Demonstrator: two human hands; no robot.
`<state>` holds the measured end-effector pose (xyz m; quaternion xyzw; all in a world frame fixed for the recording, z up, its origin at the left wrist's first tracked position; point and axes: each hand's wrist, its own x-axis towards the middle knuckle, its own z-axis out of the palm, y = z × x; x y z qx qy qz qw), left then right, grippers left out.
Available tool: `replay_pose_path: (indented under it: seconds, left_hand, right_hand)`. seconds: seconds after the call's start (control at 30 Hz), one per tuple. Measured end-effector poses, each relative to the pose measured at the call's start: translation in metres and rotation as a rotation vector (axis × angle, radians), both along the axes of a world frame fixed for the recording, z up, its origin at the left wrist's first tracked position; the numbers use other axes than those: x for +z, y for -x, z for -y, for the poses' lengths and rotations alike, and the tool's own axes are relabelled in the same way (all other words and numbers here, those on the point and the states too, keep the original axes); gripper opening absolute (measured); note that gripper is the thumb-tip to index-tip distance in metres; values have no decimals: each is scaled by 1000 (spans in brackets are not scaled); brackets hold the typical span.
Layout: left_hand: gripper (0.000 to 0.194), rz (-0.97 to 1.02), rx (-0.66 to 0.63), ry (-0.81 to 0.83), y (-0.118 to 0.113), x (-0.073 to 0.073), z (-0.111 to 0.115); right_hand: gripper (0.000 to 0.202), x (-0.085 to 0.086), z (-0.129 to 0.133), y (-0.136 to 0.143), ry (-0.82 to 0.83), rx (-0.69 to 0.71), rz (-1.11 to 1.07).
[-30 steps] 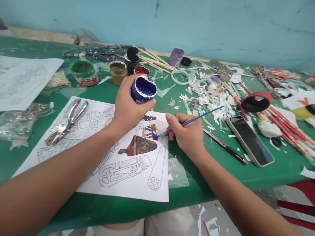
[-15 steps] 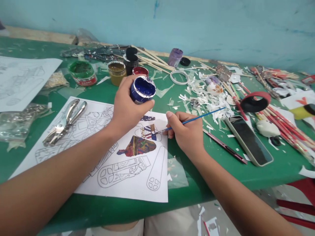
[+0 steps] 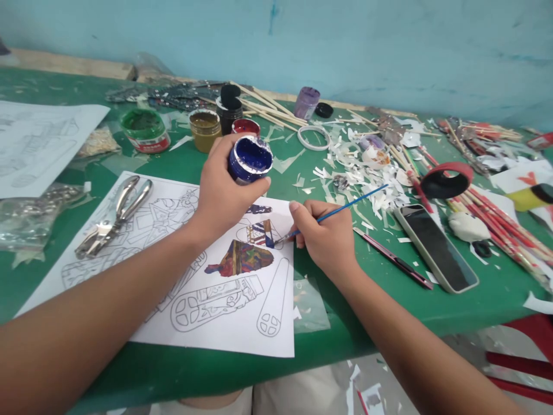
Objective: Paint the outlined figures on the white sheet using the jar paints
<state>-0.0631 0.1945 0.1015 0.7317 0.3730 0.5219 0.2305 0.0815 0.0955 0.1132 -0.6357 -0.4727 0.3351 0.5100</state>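
Note:
My left hand (image 3: 227, 187) is wrapped round an open jar of dark blue paint (image 3: 250, 158), tilted toward me above the paper. Between the fingers of my right hand (image 3: 324, 236) is a thin blue paintbrush (image 3: 352, 203), its tip at a small, partly blue figure on the printed sheet (image 3: 276, 340). Just below the brush tip lies a painted shape (image 3: 246, 257) in red, blue and gold. Most other line drawings on the sheet are uncoloured. A metal hole punch (image 3: 113, 219) rests on the sheet's left part.
Green (image 3: 146, 131), ochre (image 3: 205, 130), black and red paint jars stand behind my left hand. To the right lie a phone (image 3: 436, 248), a pink cutter (image 3: 393, 258), paper scraps (image 3: 367, 167), tape and sticks. Another printed sheet (image 3: 38, 144) is at the left.
The brush tip has shifted slightly to the right and down, with my right hand a little lower. My left hand still holds the blue jar in nearly the same place.

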Motion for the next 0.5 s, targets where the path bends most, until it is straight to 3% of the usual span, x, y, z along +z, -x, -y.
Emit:
replay_pose_path:
  seconds: [0.5]
  left_hand:
    - [46,-4,3,25,0,2,0]
  right_hand:
    - [46,0,0,0,-11,-5,0]
